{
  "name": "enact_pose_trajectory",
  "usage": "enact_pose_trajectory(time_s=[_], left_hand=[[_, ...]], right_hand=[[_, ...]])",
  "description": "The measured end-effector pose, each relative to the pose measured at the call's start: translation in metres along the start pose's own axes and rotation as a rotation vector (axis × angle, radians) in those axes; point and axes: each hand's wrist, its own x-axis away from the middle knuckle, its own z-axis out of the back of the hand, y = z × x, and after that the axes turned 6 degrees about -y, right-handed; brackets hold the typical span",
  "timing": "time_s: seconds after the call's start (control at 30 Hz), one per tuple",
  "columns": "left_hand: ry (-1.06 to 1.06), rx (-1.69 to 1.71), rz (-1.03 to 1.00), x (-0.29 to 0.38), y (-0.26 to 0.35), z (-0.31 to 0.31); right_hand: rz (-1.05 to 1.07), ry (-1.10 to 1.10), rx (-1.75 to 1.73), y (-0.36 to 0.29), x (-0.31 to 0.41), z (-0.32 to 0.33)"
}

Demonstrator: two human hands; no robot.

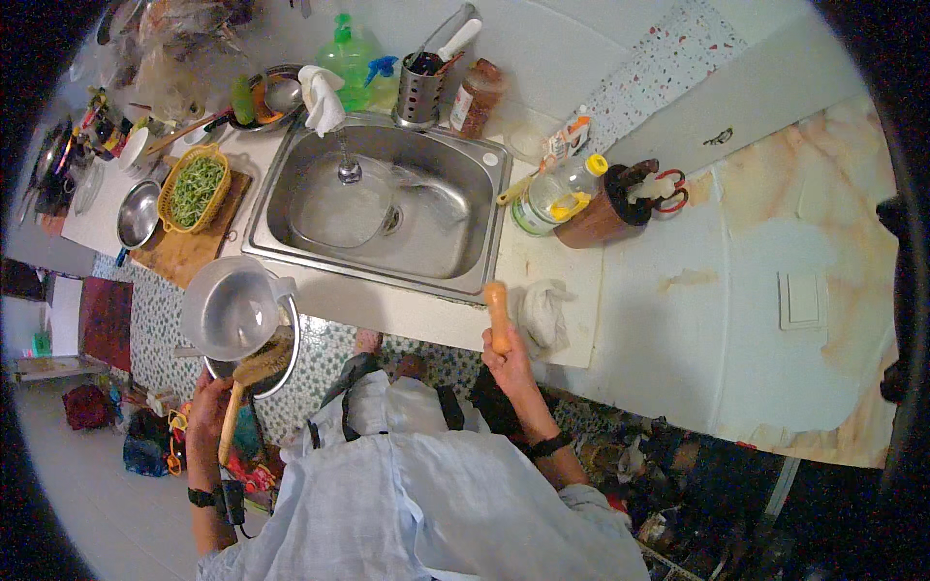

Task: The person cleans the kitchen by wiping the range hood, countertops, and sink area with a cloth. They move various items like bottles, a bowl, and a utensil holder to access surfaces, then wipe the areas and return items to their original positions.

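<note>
My left hand [208, 407] holds the rim of a metal bowl [296, 341], together with a brush [265, 359] that has a wooden handle. A translucent plastic pitcher or measuring cup [229, 309] rests in or over that bowl, beside the counter's front edge. In my right hand [511, 361] is a small orange-brown wooden-looking handle or pestle [498, 312], held upright near the sink's front right corner. The steel sink [378, 272] lies between and beyond my hands, with a clear round bowl or lid [338, 207] in its basin under the cloth-wrapped faucet [349, 168].
Left of the sink, a yellow basket [166, 200] of cut greens stands on a wooden board [171, 254], beside a steel bowl [138, 214]. To the right are a white cloth [545, 316], a clear bottle [541, 203] and a knife block [599, 210]. A utensil holder [419, 98] stands behind the sink.
</note>
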Motion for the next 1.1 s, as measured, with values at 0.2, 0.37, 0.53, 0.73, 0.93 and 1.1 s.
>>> enact_pose_trajectory(time_s=[0.2,0.37,0.53,0.73,0.93,1.1], left_hand=[[-0.043,-0.016,0.0,-0.002,0.008,-0.018],[-0.025,0.008,0.003,-0.014,0.01,-0.018],[-0.045,-0.024,0.043,-0.047,0.022,-0.004],[-0.098,0.007,-0.065,-0.062,0.043,0.009],[0.13,0.002,0.09,-0.065,0.053,0.029],[0.175,0.019,0.112,-0.077,0.058,0.043]], right_hand=[[-0.11,0.124,0.248,-0.021,-0.004,0.005],[0.135,0.008,0.357,-0.03,-0.057,-0.022],[0.203,0.039,0.347,-0.05,-0.186,-0.049],[0.279,0.22,0.431,-0.073,-0.334,-0.038],[0.359,0.31,0.44,-0.084,-0.415,-0.004],[0.429,0.441,0.501,-0.094,-0.445,0.002]])
